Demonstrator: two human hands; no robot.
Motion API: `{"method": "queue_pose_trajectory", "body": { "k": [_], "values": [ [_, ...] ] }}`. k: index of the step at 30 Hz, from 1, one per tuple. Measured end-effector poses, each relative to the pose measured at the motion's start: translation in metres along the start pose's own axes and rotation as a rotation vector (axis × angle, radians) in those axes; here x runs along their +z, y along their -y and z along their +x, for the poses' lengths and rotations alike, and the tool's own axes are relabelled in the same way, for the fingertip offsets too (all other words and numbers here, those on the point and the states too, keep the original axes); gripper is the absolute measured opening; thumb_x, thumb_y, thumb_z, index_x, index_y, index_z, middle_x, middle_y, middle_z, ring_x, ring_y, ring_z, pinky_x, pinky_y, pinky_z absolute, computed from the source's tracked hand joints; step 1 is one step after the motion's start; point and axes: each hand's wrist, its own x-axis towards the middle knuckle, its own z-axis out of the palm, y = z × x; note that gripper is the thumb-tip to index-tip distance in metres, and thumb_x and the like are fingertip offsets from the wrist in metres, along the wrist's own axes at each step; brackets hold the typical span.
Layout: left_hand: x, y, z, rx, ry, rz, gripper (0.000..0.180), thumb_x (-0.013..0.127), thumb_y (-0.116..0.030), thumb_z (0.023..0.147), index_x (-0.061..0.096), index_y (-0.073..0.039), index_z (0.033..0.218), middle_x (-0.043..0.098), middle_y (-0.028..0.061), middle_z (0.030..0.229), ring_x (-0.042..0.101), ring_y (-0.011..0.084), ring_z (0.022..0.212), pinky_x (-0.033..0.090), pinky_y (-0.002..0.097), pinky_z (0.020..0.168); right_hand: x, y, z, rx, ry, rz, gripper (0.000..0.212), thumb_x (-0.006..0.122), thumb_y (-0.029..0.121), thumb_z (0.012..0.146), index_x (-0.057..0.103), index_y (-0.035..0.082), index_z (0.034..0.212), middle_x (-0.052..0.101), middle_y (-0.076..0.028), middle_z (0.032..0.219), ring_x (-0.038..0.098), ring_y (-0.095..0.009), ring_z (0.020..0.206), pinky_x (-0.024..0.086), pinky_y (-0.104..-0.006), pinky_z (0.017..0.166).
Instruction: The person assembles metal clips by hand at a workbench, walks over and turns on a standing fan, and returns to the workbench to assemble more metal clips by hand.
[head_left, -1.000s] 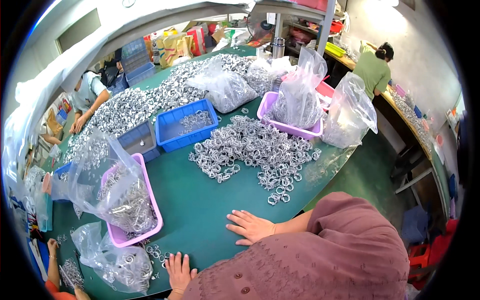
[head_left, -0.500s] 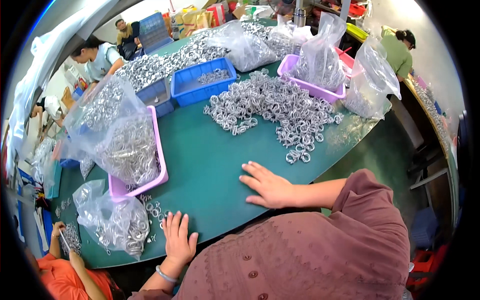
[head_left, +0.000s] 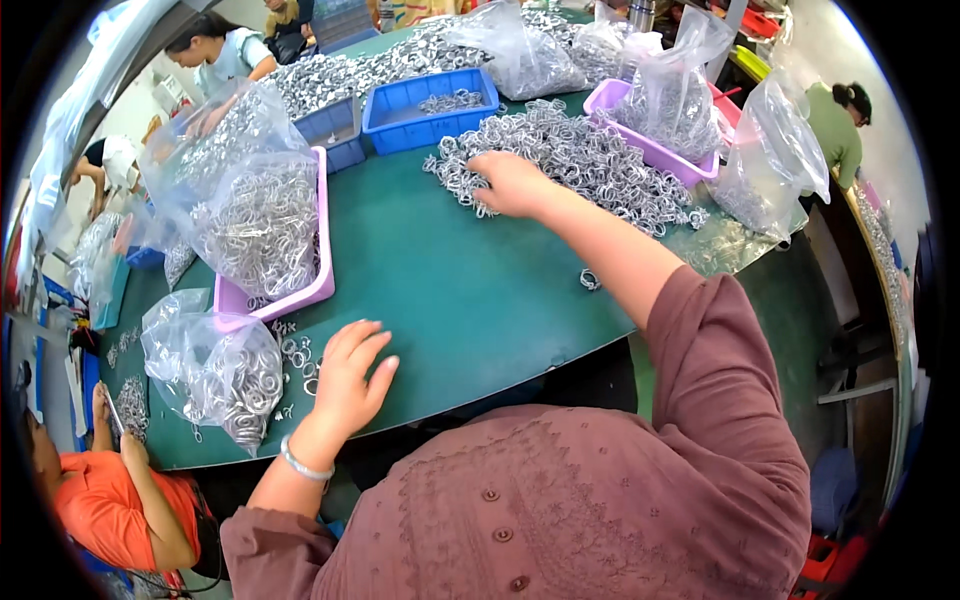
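Observation:
My right arm stretches out over the green table (head_left: 420, 300). My right hand (head_left: 512, 186) lies at the left part of a wide heap of small silvery metal rings (head_left: 590, 140), thumb and fingers apart, fingertips among the rings. Part of the heap is hidden behind this hand and forearm. A ring (head_left: 590, 279) shows by itself under the forearm. My left hand (head_left: 350, 380), with a pale bangle on the wrist, is over the table's near edge, fingers stretched and holding nothing. Nearest to it are a few loose rings (head_left: 300, 350) and a clear bag of rings (head_left: 245, 375).
At left, a pink tray (head_left: 325, 230) holds a big clear bag of metal pieces. Behind stand blue trays (head_left: 430, 95) and a long pile of metal parts (head_left: 380, 72). Another pink tray (head_left: 655, 155) is at right. A co-worker in orange (head_left: 125, 505) sits at left; others work farther off.
My right hand has gone from lying on the table forward to the ring heap. My left hand has shifted slightly, fingers still spread. The whole view has tilted a little.

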Motion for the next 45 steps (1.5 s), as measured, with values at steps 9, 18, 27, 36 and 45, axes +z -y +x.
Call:
{"method": "queue_pose_trajectory", "body": {
  "k": [9, 18, 27, 36, 45],
  "values": [
    [0.047, 0.015, 0.08, -0.5, -0.011, -0.606, 0.025, 0.06, -0.016, 0.079, 0.06, 0.002, 0.098, 0.06, 0.0056, 0.085, 0.055, 0.0092, 0.072, 0.045, 0.0226, 0.065, 0.039, 0.027, -0.021, -0.139, -0.112, 0.079, 0.038, 0.063, 0.006, 0.064, 0.056, 0.005, 0.101, 0.052, -0.011, 0.1, 0.047, -0.031, 0.097, 0.039, -0.0386, 0.085],
    [0.06, 0.03, 0.109, -0.572, -0.044, -0.548, 0.027, 0.058, -0.013, 0.08, 0.058, 0.003, 0.102, 0.058, 0.0007, 0.077, 0.05, 0.0061, 0.067, 0.042, 0.0196, 0.06, 0.033, 0.025, -0.022, -0.105, -0.205, 0.23, 0.029, 0.061, 0.011, 0.07, 0.056, 0.002, 0.098, 0.054, -0.014, 0.093, 0.051, -0.031, 0.092, 0.041, -0.0395, 0.081],
    [0.073, 0.04, 0.113, -0.429, -0.09, -0.363, 0.028, 0.06, -0.011, 0.076, 0.057, -0.001, 0.102, 0.056, 0.0074, 0.086, 0.052, 0.0131, 0.062, 0.045, 0.0259, 0.061, 0.052, 0.043, -0.015, 0.021, -0.189, -0.14, 0.022, 0.063, 0.024, 0.072, 0.058, 0.008, 0.087, 0.053, -0.007, 0.089, 0.048, -0.025, 0.091, 0.034, -0.0372, 0.079],
    [0.073, 0.046, 0.102, -0.447, -0.081, -0.432, 0.033, 0.062, -0.006, 0.074, 0.055, 0.0, 0.105, 0.054, 0.0051, 0.085, 0.048, 0.0089, 0.063, 0.043, 0.0218, 0.059, 0.053, 0.048, -0.021, -0.147, -0.228, 0.1, 0.019, 0.062, 0.004, 0.067, 0.058, 0.009, 0.085, 0.058, -0.003, 0.083, 0.05, -0.022, 0.09, 0.032, -0.0377, 0.085],
    [0.066, 0.04, 0.101, -0.359, 0.089, -0.317, 0.036, 0.067, -0.009, 0.071, 0.056, 0.0, 0.104, 0.053, 0.0052, 0.081, 0.049, 0.01, 0.064, 0.043, 0.0222, 0.06, 0.045, 0.059, -0.028, -0.188, -0.279, 0.357, 0.023, 0.059, 0.001, 0.068, 0.058, 0.008, 0.09, 0.057, -0.001, 0.073, 0.052, -0.021, 0.079, 0.034, -0.0374, 0.083]
  ]
}}
